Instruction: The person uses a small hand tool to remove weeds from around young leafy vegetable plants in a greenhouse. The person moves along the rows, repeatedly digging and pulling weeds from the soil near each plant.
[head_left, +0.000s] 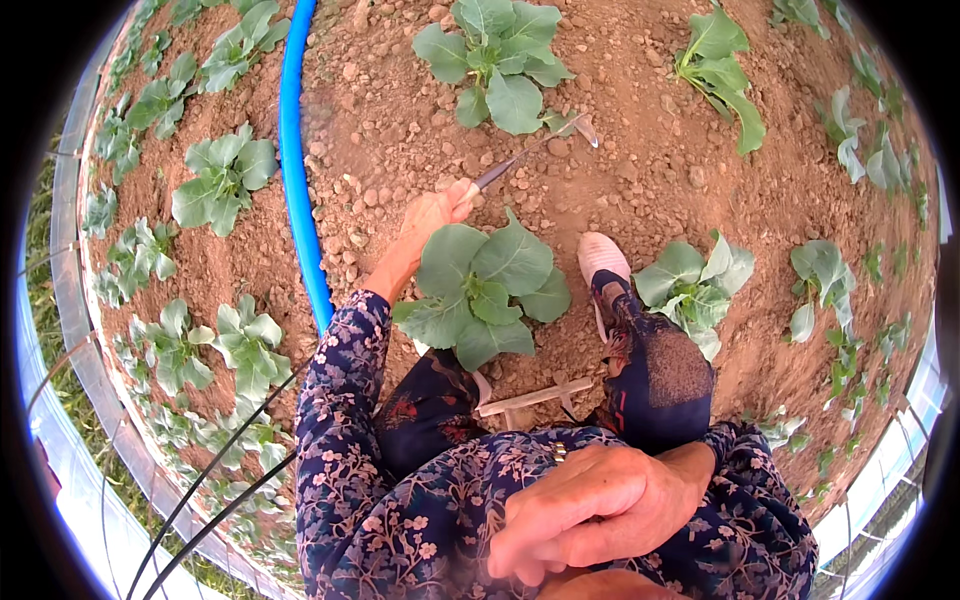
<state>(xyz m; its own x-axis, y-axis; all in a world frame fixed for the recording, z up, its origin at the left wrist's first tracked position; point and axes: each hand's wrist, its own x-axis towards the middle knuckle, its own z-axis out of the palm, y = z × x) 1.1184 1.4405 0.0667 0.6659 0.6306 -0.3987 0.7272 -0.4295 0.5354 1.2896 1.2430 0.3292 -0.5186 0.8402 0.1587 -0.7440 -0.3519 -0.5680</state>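
My left hand (442, 208) is closed around the pale grip of a small hand hoe (510, 163). Its dark shaft slants up and to the right, and its metal blade (587, 130) is at the soil below a large leafy cabbage-type plant (504, 64). Just below my left hand grows another broad-leaved plant (487, 289), between my feet. My right hand (592, 510) is raised in front of my chest, close to the camera, with its fingers bent together. Its palm is hidden, so whether it holds anything does not show.
A blue hose (294, 150) runs along the soil on my left. More leafy plants (225, 180) (697, 289) grow on both sides. My shoe (604, 255) is beside one of them. A thin wooden bar (536, 397) lies between my legs. Two black cords (217, 480) cross the lower left.
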